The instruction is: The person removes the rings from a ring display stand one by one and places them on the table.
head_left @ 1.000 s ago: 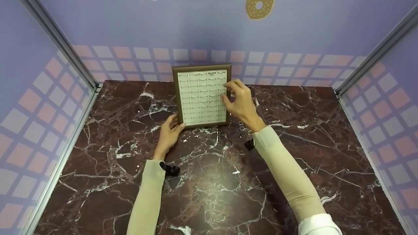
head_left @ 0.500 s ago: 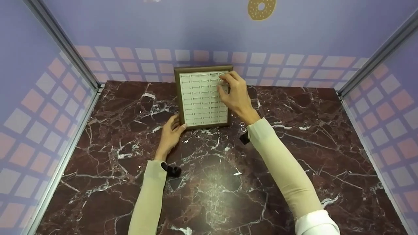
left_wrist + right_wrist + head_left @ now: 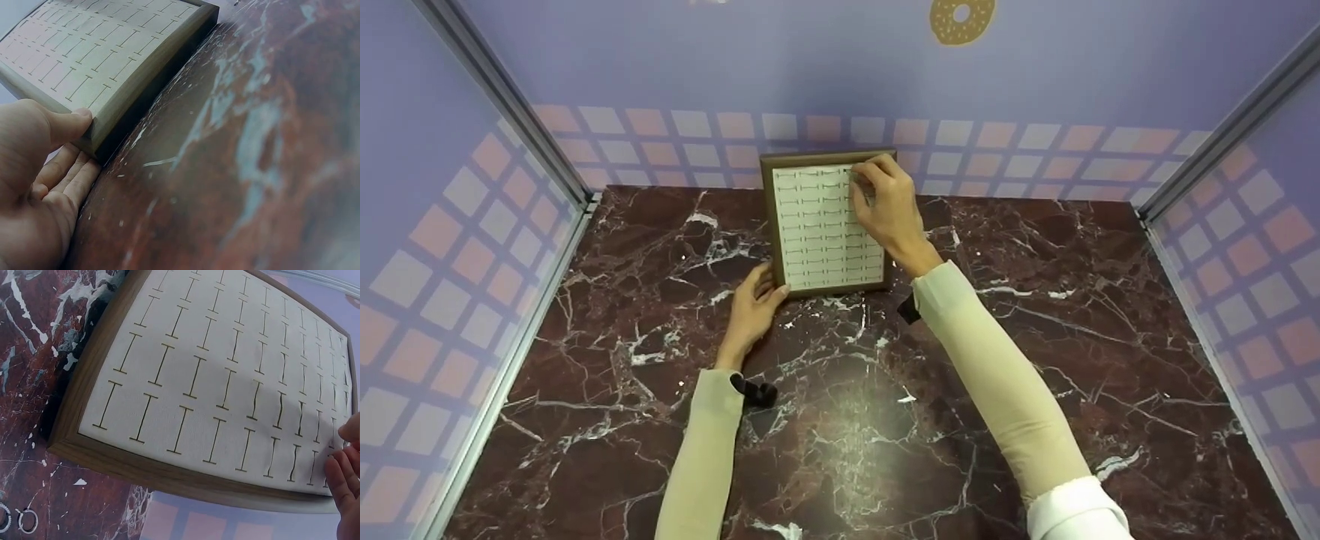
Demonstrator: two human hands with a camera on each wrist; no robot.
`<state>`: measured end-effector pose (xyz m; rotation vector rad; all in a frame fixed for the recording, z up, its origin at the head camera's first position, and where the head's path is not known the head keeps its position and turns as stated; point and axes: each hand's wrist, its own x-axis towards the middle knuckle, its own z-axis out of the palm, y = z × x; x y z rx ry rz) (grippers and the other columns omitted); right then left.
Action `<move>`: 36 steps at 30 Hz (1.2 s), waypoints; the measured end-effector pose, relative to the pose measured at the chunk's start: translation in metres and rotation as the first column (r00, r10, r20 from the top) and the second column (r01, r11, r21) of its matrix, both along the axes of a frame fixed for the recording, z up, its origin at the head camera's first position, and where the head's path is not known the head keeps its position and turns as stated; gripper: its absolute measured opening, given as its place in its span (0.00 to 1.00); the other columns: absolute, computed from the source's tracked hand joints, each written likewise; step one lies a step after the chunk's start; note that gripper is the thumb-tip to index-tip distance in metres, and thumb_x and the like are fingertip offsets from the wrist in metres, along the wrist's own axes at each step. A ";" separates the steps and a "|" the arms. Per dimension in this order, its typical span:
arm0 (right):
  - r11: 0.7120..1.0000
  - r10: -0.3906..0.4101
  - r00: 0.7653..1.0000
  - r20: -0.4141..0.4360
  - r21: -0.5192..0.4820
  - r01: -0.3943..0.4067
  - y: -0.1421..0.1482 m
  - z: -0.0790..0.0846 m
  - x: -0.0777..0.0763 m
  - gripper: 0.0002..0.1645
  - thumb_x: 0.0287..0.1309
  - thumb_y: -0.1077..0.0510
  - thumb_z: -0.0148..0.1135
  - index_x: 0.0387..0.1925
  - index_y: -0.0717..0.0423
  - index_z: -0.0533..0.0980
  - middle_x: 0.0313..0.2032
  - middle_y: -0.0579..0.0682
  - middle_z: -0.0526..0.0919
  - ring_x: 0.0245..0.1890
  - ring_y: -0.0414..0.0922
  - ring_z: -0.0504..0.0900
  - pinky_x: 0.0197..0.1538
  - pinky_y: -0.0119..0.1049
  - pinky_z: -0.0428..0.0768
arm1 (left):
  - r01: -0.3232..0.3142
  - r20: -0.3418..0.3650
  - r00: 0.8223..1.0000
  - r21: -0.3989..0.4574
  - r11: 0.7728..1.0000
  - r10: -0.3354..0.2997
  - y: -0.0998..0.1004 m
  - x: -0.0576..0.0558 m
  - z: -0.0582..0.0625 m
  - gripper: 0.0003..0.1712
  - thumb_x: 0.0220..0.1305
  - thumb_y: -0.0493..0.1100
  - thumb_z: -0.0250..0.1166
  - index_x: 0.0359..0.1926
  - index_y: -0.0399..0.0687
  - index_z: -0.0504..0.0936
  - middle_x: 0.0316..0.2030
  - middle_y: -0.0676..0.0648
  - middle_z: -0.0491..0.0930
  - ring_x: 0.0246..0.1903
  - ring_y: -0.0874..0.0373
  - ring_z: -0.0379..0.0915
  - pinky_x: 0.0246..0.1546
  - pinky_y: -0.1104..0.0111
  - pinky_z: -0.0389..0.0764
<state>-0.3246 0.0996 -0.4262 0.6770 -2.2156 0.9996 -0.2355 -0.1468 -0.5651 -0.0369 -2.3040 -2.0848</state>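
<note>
A brown-framed ring display board [image 3: 825,291] with a pale slotted pad leans on the table. The left hand [image 3: 751,315] grips its lower left corner. In the left wrist view, this hand's thumb [image 3: 76,122] lies over the front edge, with fingers behind. The right hand [image 3: 891,206] is at the board's upper right, forefinger and thumb tips apart at a top-row slot. Several fingers of the right hand [image 3: 344,478] show at the edge of the right wrist view, close over the pad.
Two small rings [image 3: 27,521] lie on the dark marbled table [image 3: 840,420] near the board; the right arm hides them in the head view. A lilac back wall [image 3: 660,67] with pink and white squares rises close behind the board. Side panels flank the table.
The right hand has moved up and left across the board, from its right edge to the top row. The left hand stays on the lower corner.
</note>
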 end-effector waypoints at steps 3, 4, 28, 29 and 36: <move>0.999 -0.028 1.000 0.004 0.021 0.028 -0.002 0.001 -0.001 0.09 0.67 0.68 0.66 0.46 0.68 0.86 0.43 0.59 0.84 0.42 0.50 0.86 0.48 0.31 0.88 | 0.004 -0.003 1.000 0.000 1.000 -0.004 0.000 0.000 0.000 0.33 0.74 0.31 0.66 0.76 0.33 0.67 0.71 0.29 0.72 0.73 0.36 0.69 0.79 0.54 0.71; 0.999 -0.036 0.999 0.007 0.027 0.036 -0.002 0.001 -0.001 0.09 0.67 0.68 0.66 0.47 0.69 0.86 0.43 0.59 0.84 0.42 0.50 0.86 0.47 0.31 0.88 | 0.005 -0.005 1.000 0.002 1.000 -0.005 0.001 0.000 0.000 0.33 0.74 0.31 0.66 0.76 0.33 0.68 0.71 0.29 0.72 0.73 0.36 0.69 0.79 0.53 0.71; 0.990 -0.097 0.995 0.021 0.101 0.095 -0.001 0.006 -0.004 0.09 0.76 0.65 0.61 0.44 0.63 0.87 0.44 0.56 0.83 0.44 0.51 0.86 0.51 0.39 0.89 | 0.005 -0.010 1.000 0.003 1.000 -0.005 0.001 -0.001 -0.002 0.33 0.74 0.31 0.66 0.76 0.32 0.67 0.71 0.28 0.72 0.73 0.35 0.69 0.79 0.53 0.72; 0.990 -0.097 0.995 0.018 0.105 0.095 -0.001 0.006 -0.003 0.09 0.77 0.64 0.61 0.45 0.62 0.86 0.44 0.56 0.83 0.44 0.51 0.86 0.51 0.39 0.89 | 0.004 -0.012 1.000 0.005 1.000 -0.004 0.001 -0.001 -0.002 0.33 0.74 0.31 0.66 0.76 0.31 0.67 0.71 0.28 0.72 0.73 0.35 0.69 0.79 0.52 0.72; 0.990 -0.083 0.997 0.005 0.119 0.081 -0.001 0.009 -0.001 0.11 0.78 0.61 0.60 0.46 0.62 0.86 0.46 0.55 0.84 0.46 0.51 0.87 0.52 0.37 0.89 | 0.000 0.001 1.000 0.005 1.000 0.000 -0.001 -0.001 -0.001 0.34 0.75 0.31 0.65 0.76 0.31 0.66 0.72 0.28 0.71 0.73 0.35 0.68 0.79 0.53 0.71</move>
